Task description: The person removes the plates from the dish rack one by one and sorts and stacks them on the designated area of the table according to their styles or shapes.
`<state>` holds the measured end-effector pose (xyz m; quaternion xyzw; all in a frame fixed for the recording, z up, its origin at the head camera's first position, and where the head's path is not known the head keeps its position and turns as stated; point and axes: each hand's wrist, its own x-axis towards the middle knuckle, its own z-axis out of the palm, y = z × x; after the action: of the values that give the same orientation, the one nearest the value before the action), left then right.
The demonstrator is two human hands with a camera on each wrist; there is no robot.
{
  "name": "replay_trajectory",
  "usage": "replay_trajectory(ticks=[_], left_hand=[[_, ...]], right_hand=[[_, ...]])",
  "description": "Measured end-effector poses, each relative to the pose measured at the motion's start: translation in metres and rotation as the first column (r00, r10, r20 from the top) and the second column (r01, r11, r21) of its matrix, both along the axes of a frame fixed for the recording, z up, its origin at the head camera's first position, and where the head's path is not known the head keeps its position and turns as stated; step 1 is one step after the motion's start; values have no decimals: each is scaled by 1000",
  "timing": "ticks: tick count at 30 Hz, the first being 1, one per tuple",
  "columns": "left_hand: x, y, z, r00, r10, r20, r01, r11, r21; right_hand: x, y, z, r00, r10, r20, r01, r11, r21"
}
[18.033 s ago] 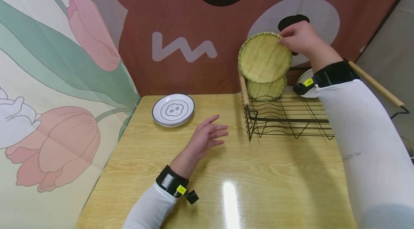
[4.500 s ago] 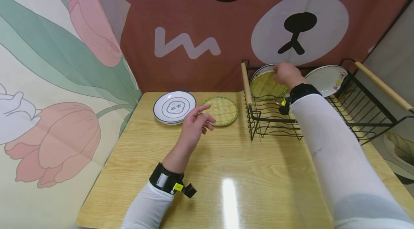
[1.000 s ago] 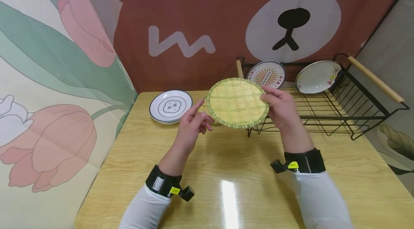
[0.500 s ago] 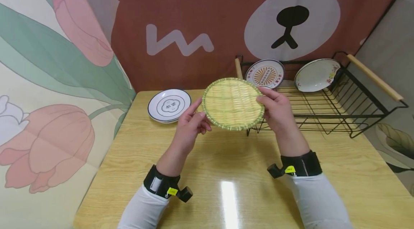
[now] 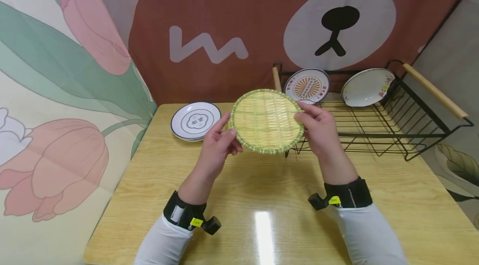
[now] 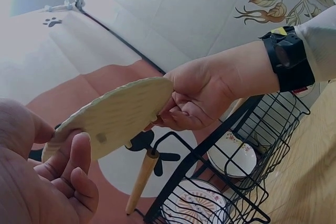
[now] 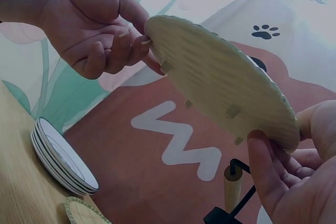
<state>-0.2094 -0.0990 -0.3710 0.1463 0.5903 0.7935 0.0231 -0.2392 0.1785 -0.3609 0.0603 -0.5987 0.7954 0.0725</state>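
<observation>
A round woven bamboo tray point(image 5: 267, 121) with a bound green rim is held above the table, tilted toward the head camera. My left hand point(image 5: 215, 150) pinches its left edge, thumb on the face and fingers behind. My right hand point(image 5: 322, 134) grips the opposite edge the same way. The tray's underside point(image 6: 118, 111) shows in the left wrist view. A second woven tray point(image 7: 84, 211) lies on the table in the right wrist view; in the head view the held one nearly covers it. Beside it stands a stack of blue-rimmed white plates point(image 5: 196, 120).
A black wire dish rack point(image 5: 363, 134) with wooden handles point(image 5: 434, 90) stands at the back right. Inside lean a plate with an orange sunburst point(image 5: 307, 86) and a white floral dish point(image 5: 364, 88). A printed cloth hangs behind the wooden table point(image 5: 239, 223).
One tray went from the rack to the table. My right hand then lifted the other out, uncovering the sunburst plate. Lately it moved slightly left, and my left hand took its edge.
</observation>
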Motion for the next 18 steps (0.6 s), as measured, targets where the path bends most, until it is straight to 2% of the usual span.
replay_trajectory(ticks=[5, 14, 18], left_hand=[[0, -1, -1, 1000, -7, -13, 7, 1000, 8], [-1, -1, -2, 998, 55, 4, -55, 998, 36], [-4, -2, -3, 999, 53, -9, -53, 999, 10]], right_hand=[[2, 0, -1, 1000, -18, -21, 19, 998, 59], [5, -1, 1, 997, -34, -66, 41, 992, 116], [6, -4, 1, 997, -22, -69, 32, 989, 144]])
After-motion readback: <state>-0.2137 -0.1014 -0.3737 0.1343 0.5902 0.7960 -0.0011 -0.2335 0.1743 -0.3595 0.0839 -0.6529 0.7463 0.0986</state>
